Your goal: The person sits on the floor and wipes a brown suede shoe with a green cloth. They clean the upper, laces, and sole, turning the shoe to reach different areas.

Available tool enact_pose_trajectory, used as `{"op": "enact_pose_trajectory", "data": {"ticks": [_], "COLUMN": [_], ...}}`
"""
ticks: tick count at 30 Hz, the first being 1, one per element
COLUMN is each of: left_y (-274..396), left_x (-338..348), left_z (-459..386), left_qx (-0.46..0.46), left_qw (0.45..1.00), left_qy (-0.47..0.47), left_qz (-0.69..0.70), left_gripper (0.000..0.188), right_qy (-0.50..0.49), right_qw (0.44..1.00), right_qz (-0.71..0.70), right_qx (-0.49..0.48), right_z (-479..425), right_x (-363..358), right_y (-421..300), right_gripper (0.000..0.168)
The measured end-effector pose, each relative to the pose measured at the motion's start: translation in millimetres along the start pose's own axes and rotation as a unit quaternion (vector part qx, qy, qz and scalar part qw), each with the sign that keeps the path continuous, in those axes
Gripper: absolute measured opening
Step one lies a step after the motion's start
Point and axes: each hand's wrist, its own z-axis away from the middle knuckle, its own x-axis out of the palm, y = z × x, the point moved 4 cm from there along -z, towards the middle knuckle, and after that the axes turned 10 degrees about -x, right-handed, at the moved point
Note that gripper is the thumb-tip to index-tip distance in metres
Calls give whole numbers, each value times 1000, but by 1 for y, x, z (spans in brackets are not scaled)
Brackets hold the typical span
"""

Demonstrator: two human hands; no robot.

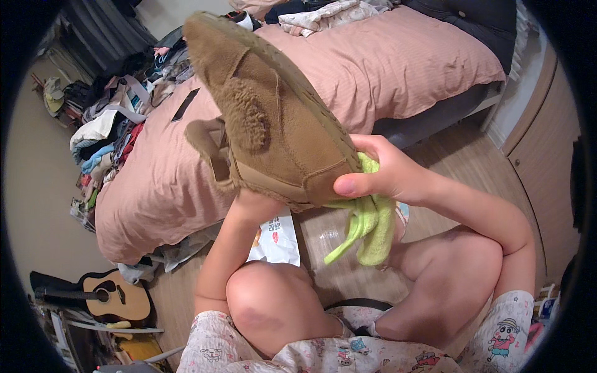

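Observation:
A brown suede shoe (289,135) with a fuzzy patch on its side and a strap is held up in front of me, toe pointing up and left. My left hand (261,205) reaches into the shoe's opening; its fingers are hidden inside. My right hand (373,172) grips the heel end, thumb on the suede and fingers behind. A lime-green cloth (373,224) is held in the same hand against the shoe, its ends hanging below the heel.
A white printed bag (277,240) lies on the wood floor beyond my knees. Ahead stands a bed with a pink cover (401,60) and piled clothes (126,102). An acoustic guitar (119,298) is at the lower left. A wooden cabinet door (550,163) stands at the right.

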Motion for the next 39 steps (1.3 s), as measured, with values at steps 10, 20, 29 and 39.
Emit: {"op": "enact_pose_trajectory", "data": {"ticks": [10, 20, 29, 39], "left_y": [-87, -43, -12, -29], "left_x": [23, 53, 44, 31], "left_z": [-88, -31, 32, 46], "left_qx": [-167, -108, -132, -142], "left_qw": [940, 982, 954, 952], "left_qy": [50, -115, -246, -260], "left_qz": [-293, -104, -110, -81], "left_gripper": [47, 47, 48, 48], "right_qy": [27, 33, 151, -117], "right_qw": [998, 910, 794, 765], "right_qz": [49, 408, 519, 592], "right_qx": [7, 64, -278, -227], "right_z": [-2, 41, 52, 38], "right_x": [11, -80, -33, 35], "right_y": [20, -4, -73, -24], "right_gripper": [74, 58, 42, 57]}}
